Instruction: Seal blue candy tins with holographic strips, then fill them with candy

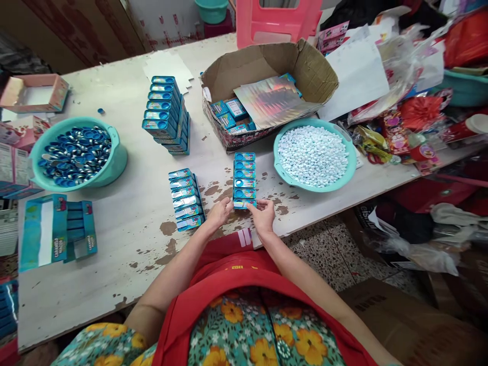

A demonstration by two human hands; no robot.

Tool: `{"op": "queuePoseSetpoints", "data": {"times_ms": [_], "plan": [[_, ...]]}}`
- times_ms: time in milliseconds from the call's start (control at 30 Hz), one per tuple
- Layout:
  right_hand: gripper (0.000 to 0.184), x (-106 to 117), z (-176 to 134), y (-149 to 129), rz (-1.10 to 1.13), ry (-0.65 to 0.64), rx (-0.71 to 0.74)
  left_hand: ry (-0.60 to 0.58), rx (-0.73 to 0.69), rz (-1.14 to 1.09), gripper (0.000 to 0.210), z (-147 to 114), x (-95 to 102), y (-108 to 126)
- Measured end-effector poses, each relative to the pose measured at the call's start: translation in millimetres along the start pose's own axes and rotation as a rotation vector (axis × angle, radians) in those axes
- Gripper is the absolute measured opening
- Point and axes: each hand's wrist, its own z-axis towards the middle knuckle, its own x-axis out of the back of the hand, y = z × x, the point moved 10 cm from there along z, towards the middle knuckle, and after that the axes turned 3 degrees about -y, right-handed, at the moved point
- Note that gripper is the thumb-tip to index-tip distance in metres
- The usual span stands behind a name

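In front of me a row of small blue candy boxes (244, 182) stands on the table, their tops with oval openings facing up. My right hand (264, 216) grips the nearest box of that row, thumb on its top and fingers at its right side. My left hand (220, 212) is beside the row's near left corner, fingertips pinched together; what they hold, if anything, is too small to make out. Left of it lies another row of blue candy boxes (186, 199), with silvery strips on their tops. To the right is a teal basin (277, 170) of small white candies (314, 155).
A teal basin (122, 162) of blue-and-silver lids stands left. Stacked blue boxes (163, 114) and a cardboard box (229, 66) are behind. Blue display cartons (41, 229) lie front left. Wrappers and bags (396, 122) crowd the right. A pink stool (278, 23) stands beyond.
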Motion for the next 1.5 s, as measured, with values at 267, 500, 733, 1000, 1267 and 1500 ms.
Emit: {"op": "queuePoseSetpoints", "data": {"times_ms": [267, 500, 733, 1000, 1267, 1500], "plan": [[0.041, -3.3, 10.8, -13.6, -0.227, -0.088, 0.080, 0.174, 0.061, 0.270, 0.028, -17.0, 8.5, 3.5], [0.023, 12.6, -0.8, -47.4, -0.340, -0.082, 0.265, -0.101, -0.049, 0.445, 0.027, -37.7, -38.3, 12.6], [0.020, -10.8, -88.6, -61.6, -0.447, -0.522, 0.717, -0.210, -0.122, 0.192, 0.030, -74.8, -30.2, -11.0], [0.036, -41.9, -120.1, -21.5, -0.735, -0.759, 0.922, -0.130, -0.112, 0.203, 0.027, -64.7, -46.6, -25.5], [0.023, -31.5, -121.4, -21.9, -0.776, -0.773, 0.954, -0.158, -0.110, 0.144, 0.026, -55.7, -45.6, -30.8], [0.045, -48.3, -121.9, -17.1, -0.854, -0.786, 0.951, -0.191, -0.134, 0.094, 0.027, -55.2, -48.1, -28.8]]}}
